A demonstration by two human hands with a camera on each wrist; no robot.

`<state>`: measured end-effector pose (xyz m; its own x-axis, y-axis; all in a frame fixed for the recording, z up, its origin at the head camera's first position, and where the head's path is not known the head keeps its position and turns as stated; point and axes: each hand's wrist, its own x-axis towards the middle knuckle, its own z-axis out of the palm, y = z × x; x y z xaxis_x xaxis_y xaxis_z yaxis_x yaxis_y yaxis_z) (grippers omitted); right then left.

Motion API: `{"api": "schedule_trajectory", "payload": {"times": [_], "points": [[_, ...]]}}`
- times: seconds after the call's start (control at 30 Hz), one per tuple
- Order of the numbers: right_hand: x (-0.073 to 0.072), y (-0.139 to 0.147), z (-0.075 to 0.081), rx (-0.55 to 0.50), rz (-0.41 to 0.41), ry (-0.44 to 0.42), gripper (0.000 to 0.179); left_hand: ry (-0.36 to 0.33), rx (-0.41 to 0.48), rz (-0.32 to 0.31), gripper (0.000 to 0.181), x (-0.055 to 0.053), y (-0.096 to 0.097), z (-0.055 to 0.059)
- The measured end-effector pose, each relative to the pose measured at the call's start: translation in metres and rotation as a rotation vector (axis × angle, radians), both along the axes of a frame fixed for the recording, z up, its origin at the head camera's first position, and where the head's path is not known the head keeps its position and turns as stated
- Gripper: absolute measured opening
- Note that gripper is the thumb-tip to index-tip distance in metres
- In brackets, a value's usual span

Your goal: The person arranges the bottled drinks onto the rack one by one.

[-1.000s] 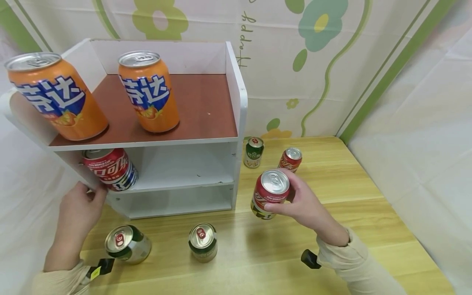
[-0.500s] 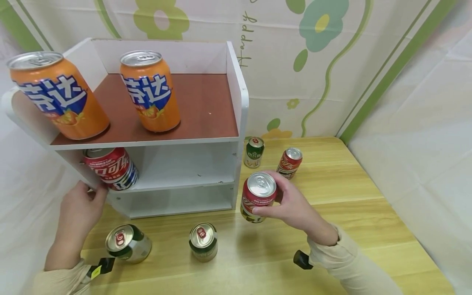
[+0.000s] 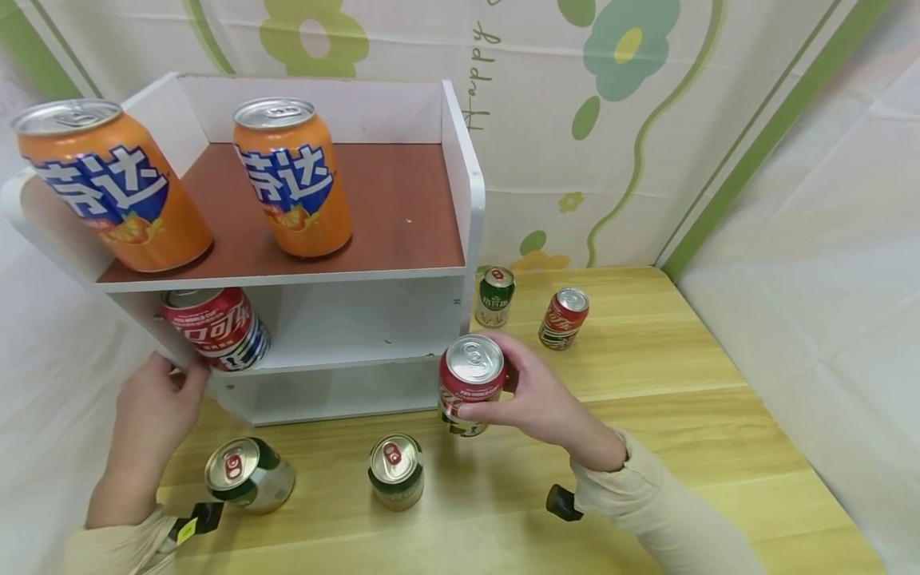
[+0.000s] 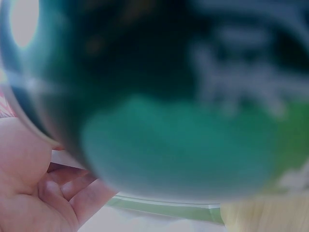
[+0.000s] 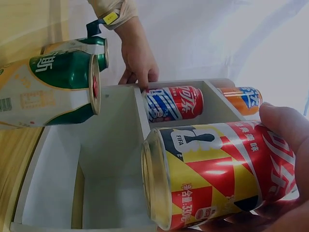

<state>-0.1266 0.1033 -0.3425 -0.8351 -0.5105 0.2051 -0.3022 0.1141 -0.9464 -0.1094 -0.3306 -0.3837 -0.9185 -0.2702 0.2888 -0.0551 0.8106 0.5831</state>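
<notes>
1. Head view: I see the right hand (image 3: pixel 535 399) gripping a red cola can (image 3: pixel 470 387), thumb across its front and fingers round the far side. The can is upright, at the right front edge of the white shelf unit (image 3: pixel 472 188); I can't tell whether the two touch.
2. The left hand (image 3: pixel 158 407) has its thumb and fingers curled on the unit's left side panel, just below the middle compartment (image 3: pixel 352 319).
3. That compartment holds a second red can (image 3: pixel 219 327), standing at its left end. Below it is the bottom compartment (image 3: pixel 352 395).
4. On the brown top tray (image 3: pixel 402 200), between raised white walls, I have two orange soda cans (image 3: pixel 293 180) upright, one at the left wall, one nearer the middle.
5. On the wooden table (image 3: pixel 647 343), two green-and-gold cans (image 3: pixel 397 473) stand in front of the unit; a blurred green can fills most of my left wrist view.
6. Right of the unit, farther back, a green can (image 3: pixel 496 297) stands near another red can (image 3: pixel 564 319).
</notes>
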Motion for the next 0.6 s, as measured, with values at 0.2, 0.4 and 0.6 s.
{"api": "schedule_trajectory", "payload": {"times": [0.2, 0.4, 0.6], "points": [[-0.002, -0.014, 0.004, 0.022, 0.02, -0.017, 0.068, 0.002, 0.004, 0.01, 0.026, 0.0, 0.0, 0.0], [-0.005, -0.025, 0.006, 0.009, 0.039, -0.026, 0.068, -0.015, 0.0, -0.01, 0.027, 0.0, -0.001, -0.001], [-0.01, -0.038, 0.011, 0.021, 0.03, -0.033, 0.069, -0.011, -0.002, -0.016, 0.027, -0.001, -0.002, -0.001]]}}
